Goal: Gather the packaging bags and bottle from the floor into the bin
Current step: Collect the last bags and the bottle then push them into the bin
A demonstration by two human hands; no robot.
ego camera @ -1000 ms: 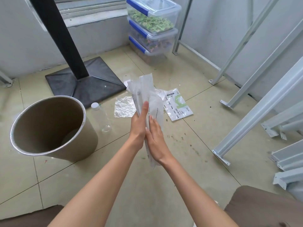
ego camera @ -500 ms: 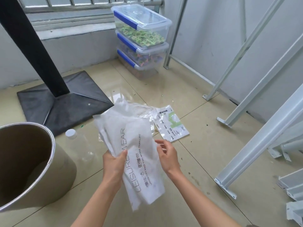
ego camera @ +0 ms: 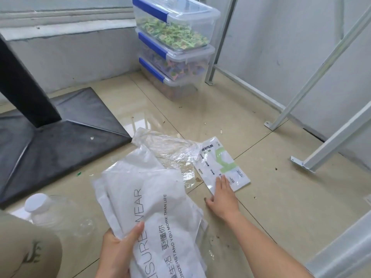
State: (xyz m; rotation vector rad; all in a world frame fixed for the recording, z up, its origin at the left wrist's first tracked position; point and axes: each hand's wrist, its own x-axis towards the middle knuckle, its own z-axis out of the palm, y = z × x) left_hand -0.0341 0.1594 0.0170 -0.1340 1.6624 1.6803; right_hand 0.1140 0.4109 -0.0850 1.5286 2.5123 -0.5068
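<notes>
My left hand (ego camera: 118, 251) grips a stack of frosted white packaging bags (ego camera: 152, 201) printed "LEISURE WEAR", held over the floor. My right hand (ego camera: 222, 195) is spread open, its fingertips resting on the near edge of a white-and-green bag (ego camera: 222, 161) lying flat on the tiles. A crumpled clear plastic bag (ego camera: 168, 147) lies just behind the held stack. A clear bottle (ego camera: 58, 213) with a white cap lies on its side at the left. The tan bin (ego camera: 26, 249) shows only as a wall at the bottom left corner.
A black pedestal base (ego camera: 60, 141) with its post fills the left. Three stacked clear boxes (ego camera: 174, 49) with blue clips stand by the back wall. White metal frame legs (ego camera: 301, 163) slant along the right. Small debris dots the tiles.
My right hand let go of the held stack and reached forward and down onto the white-and-green bag. The view has moved closer to the floor; the bin slid out to the bottom left.
</notes>
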